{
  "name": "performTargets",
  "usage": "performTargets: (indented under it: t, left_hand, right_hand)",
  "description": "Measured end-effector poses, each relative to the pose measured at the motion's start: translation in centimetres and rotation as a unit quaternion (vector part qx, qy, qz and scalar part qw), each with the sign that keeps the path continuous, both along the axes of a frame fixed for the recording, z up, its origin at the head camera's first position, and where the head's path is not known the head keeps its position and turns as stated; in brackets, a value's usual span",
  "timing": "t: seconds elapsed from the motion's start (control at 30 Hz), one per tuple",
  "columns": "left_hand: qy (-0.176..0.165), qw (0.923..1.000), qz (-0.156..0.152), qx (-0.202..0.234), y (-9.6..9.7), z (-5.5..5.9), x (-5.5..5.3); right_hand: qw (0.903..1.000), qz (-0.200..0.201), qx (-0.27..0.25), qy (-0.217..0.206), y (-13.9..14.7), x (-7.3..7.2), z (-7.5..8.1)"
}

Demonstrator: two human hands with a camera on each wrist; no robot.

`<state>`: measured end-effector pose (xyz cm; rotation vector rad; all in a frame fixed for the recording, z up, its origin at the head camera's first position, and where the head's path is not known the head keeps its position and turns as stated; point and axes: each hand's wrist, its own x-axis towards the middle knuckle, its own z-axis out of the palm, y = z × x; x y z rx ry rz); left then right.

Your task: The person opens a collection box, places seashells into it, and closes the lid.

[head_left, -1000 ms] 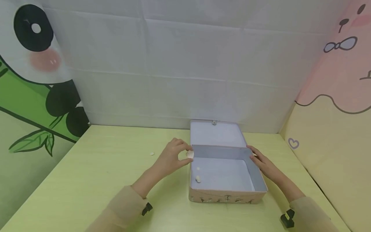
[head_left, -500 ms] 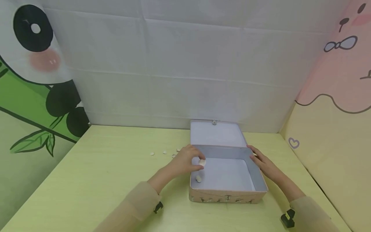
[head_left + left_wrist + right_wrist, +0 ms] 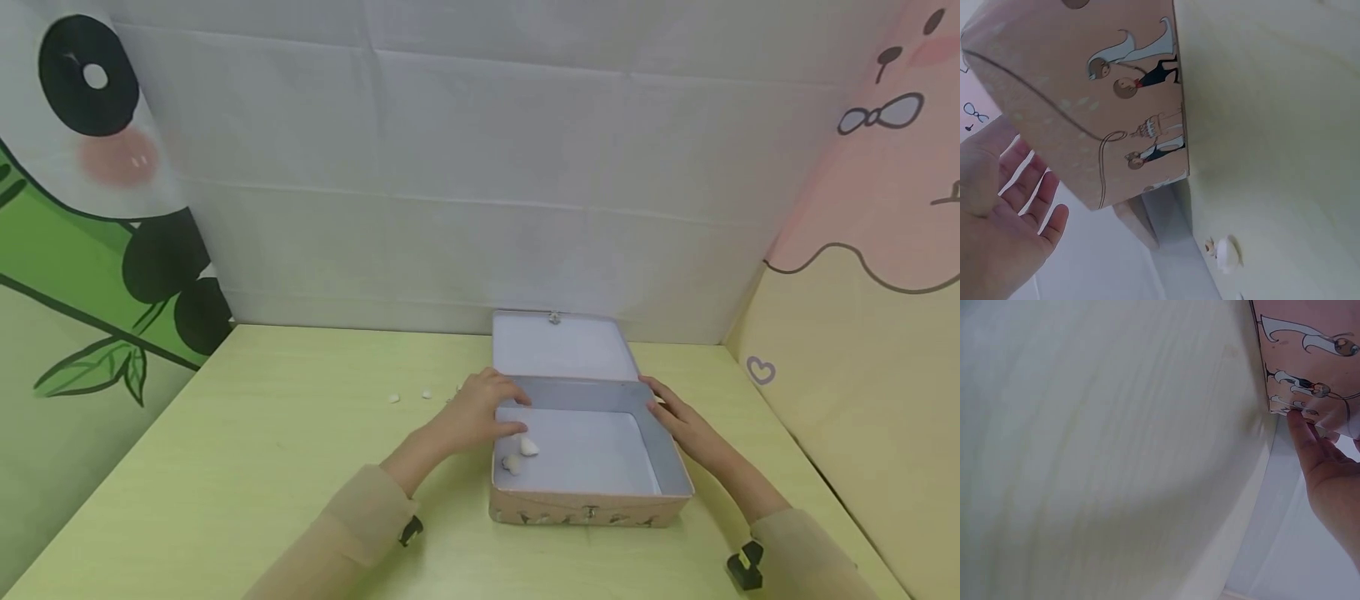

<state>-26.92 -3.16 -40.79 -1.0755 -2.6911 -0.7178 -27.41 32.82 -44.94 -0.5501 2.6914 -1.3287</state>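
An open tin box [image 3: 590,508] stands on the table, pink outside with cartoon figures and pale inside. Over its left wall, my left hand [image 3: 476,412] holds nothing, thumb and fingers spread apart. Just below the fingertips a white seashell [image 3: 528,447] lies on the box floor, beside a greyer shell [image 3: 512,464]. At the box's back right corner my right hand [image 3: 686,425] grips the wall, with digits on its outer side [image 3: 1310,337] in the right wrist view. More small shells lie left of the box, among them a white shell [image 3: 1227,255] in the left wrist view.
The box's lid [image 3: 562,346] leans back toward the white cloth backdrop [image 3: 450,208]. Two small pale pieces, one shell [image 3: 394,398] and another shell [image 3: 426,394], lie on the yellow table [image 3: 300,467]. Printed panels flank both sides.
My left hand moved right over the box with the white shell, then let go of it. The shell now lies beside the greyer one. My right hand has stayed put.
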Motion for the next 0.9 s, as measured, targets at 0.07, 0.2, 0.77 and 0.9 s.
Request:
performTargets:
  t: [0.07, 0.2, 0.77, 0.9]
  left_hand:
    - [-0.003, 0.9999, 0.001, 0.01, -0.4, 0.4, 0.1]
    - [-0.004, 0.9996, 0.004, 0.027, -1.7, 0.9, 0.0]
    - [-0.009, 0.9971, 0.036, 0.067, -8.3, 2.5, -1.0]
    - [-0.001, 0.9979, 0.039, 0.052, -9.6, 2.4, -1.6]
  right_hand:
    - [1.0, 0.002, -0.003, 0.0, 0.0, 0.0, 0.0]
    - [0.9999, 0.004, -0.01, -0.006, 0.0, 0.0, 0.0]
    - [0.9998, 0.006, -0.015, -0.015, 0.2, 0.3, 0.3]
    - [0.9997, 0.008, -0.021, -0.015, 0.2, 0.2, 0.2]
